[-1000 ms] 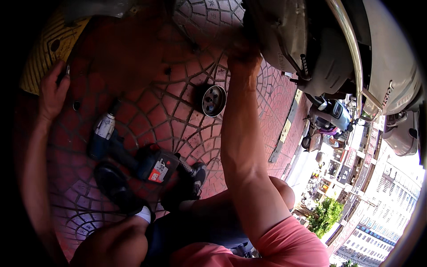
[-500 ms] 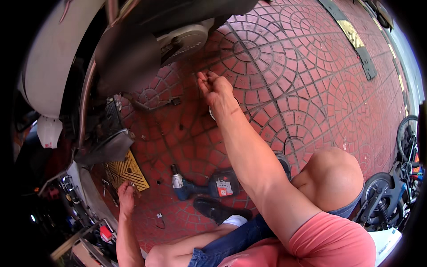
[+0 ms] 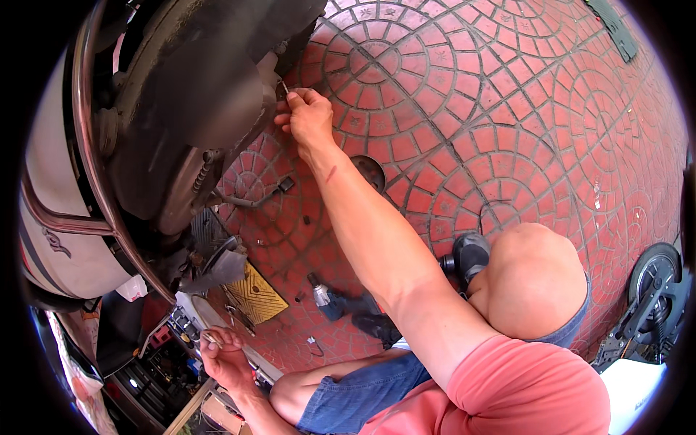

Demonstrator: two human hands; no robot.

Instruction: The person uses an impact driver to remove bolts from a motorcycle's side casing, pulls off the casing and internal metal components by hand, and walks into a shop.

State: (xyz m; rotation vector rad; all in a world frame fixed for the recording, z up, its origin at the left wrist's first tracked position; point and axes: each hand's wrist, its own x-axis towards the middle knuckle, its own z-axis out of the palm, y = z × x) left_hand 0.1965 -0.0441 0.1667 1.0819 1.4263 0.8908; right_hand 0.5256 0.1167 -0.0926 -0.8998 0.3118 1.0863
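Note:
My right hand (image 3: 310, 119) reaches forward to the scooter's underside. Its thumb and fingers pinch a thin metal bolt (image 3: 285, 86), whose tip points at the grey engine casing (image 3: 267, 76); whether it touches cannot be made out. The scooter (image 3: 61, 254), with a pale body and a tubular guard bar, fills the upper left. At the lower left my left hand (image 3: 228, 360) is raised with bent fingers, closed on a small metallic piece (image 3: 212, 338) too small to name. A dark blurred patch covers part of the scooter's underside.
A cordless impact wrench (image 3: 330, 303) lies by my shoe. Near it are a yellow-black ramp (image 3: 254, 293) and a small connector with wire (image 3: 313, 343). A dark round dish (image 3: 370, 172) sits beneath my right forearm. A folded pedal vehicle (image 3: 656, 290) stands right, tools lower left.
My right hand has moved forward and left, up to the engine casing. The left hand has lifted from near the ramp toward the lower left. The whole view has shifted.

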